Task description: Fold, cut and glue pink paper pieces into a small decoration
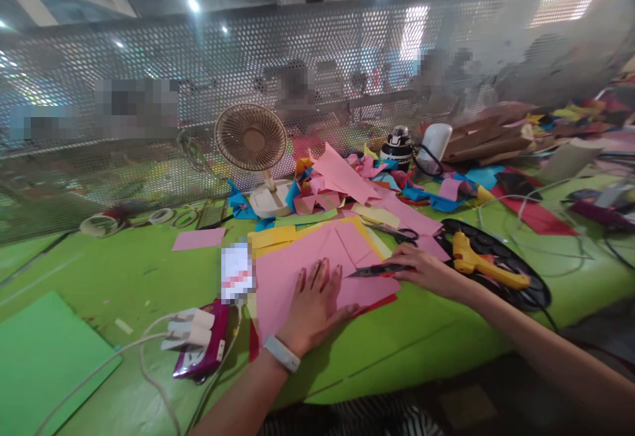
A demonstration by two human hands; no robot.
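My left hand (315, 304) lies flat with fingers spread on a large pink paper sheet (278, 277), a pale band round its wrist. Creases or cut lines show on the sheet near its upper right. In my right hand (426, 270) is a dark, slim cutting tool (372, 269). Its pointed end rests over the pink sheet, and my fingers hide the grip, so I cannot tell scissors from a knife. Yellow paper (272, 237) and red paper (380, 305) stick out from under the pink sheet. Just beyond my right hand lies a pair of scissors (407, 234).
A yellow glue gun (486, 264) rests on a black tray (533, 284) at right. Paper scraps (342, 178) pile up beside a fan (251, 138). Left are a purple power strip (218, 343) with cables, tape rolls (99, 224) and green sheets (44, 363). Perforated metal screens the back.
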